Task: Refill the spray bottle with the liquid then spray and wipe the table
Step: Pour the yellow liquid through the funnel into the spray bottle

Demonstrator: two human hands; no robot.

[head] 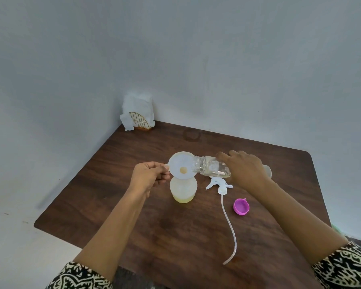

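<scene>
Translucent white plastic, the round spray bottle (183,190) stands mid-frame on the dark wooden table (175,236), pale yellow liquid at its bottom. The left hand (149,176) pinches the tab of the white funnel (180,165) in its neck. The right hand (245,168) grips a clear plastic bottle (212,168) tipped sideways, mouth over the funnel. Right of them lie the white spray head (218,184) and a purple cap (241,206).

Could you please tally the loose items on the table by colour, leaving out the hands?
White or translucent: 4 - white plastic funnel, translucent spray bottle, white trigger sprayer head with tube, white paper napkins in a gold wire holder
Clear: 1 - clear plastic refill bottle
Purple: 1 - purple plastic cap
Total: 6
</scene>
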